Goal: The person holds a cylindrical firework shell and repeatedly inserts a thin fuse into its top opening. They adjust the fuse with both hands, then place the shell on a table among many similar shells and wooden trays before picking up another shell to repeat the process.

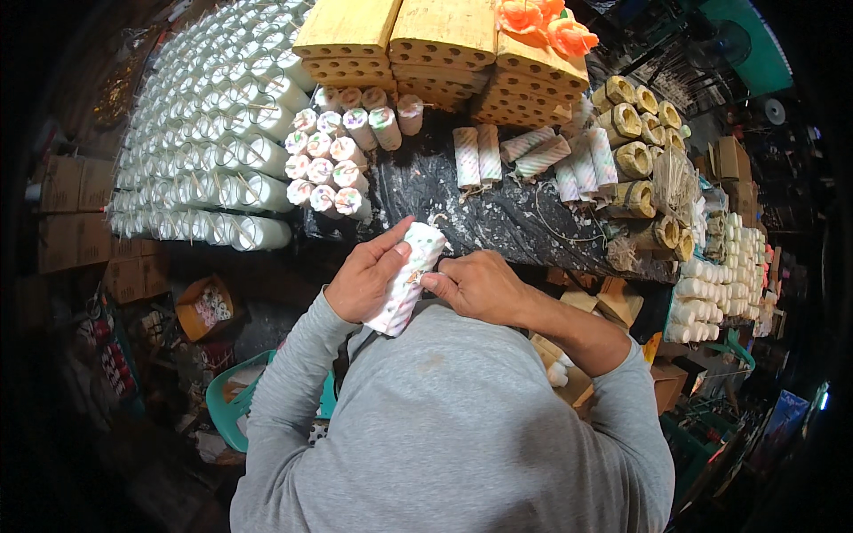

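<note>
The paper-wrapped cylinder [407, 277] is a short, thick roll covered in white paper printed with small pale pink and green marks. It tilts, its upper end toward the bench [498, 218] and its lower end down against the person's grey shirt. A thin, straw-coloured string or fuse shows at its side where the two hands meet. It is held in the air just in front of the bench's near edge, above the person's chest.

The left hand [366, 281] wraps around the cylinder from the left, fingers curled over its body and thumb lying along the top; its grip is closed firmly on the roll. The left forearm, in a grey sleeve, rises from the lower left. The right hand [478, 286] comes in from the right with the wrist bent, its thumb and forefinger pinched together at the cylinder's side, on or near the thin string; whether the pinch holds the string or only presses the paper cannot be told. The right forearm is bare to the elbow.

On the black-covered bench lie more patterned rolls [324, 169], striped rolls [478, 155] and tan tubes [633, 160]. Rows of white cylinders [213, 133] are stacked on the left, with yellow perforated blocks [444, 35] behind.
</note>
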A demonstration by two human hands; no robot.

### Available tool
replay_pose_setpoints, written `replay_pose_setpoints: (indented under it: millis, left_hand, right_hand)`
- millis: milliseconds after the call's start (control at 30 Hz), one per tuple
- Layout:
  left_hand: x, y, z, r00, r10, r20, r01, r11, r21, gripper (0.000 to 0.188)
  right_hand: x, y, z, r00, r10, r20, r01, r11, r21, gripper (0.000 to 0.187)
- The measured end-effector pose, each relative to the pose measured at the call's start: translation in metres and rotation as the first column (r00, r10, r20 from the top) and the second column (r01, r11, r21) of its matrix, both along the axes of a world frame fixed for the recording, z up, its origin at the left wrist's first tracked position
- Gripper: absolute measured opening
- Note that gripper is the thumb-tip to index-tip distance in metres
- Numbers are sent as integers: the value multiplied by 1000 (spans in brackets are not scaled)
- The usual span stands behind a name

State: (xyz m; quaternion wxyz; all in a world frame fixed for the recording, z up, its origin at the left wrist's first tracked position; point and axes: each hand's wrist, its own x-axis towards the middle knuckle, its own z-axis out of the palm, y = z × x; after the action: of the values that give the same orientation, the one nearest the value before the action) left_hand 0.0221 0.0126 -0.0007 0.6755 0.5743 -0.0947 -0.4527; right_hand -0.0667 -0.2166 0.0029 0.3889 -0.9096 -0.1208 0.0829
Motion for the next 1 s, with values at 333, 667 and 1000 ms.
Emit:
replay_pose_setpoints:
  millis: [333,667,1000]
  left_hand:
    - [0,-1,5,1000,-3,-24,3,1000,13,52]
    - [0,-1,5,995,-43,89,40,999,33,57]
    - [2,-2,1,1000,-21,7,21,1000,22,54]
  right_hand:
    - [-3,3,1,987,-53,154,70,991,-111,64]
    - [6,-4,22,989,83,-120,-89,995,-44,67]
    - [9,1,24,977,89,-192,-100,994,-48,69]
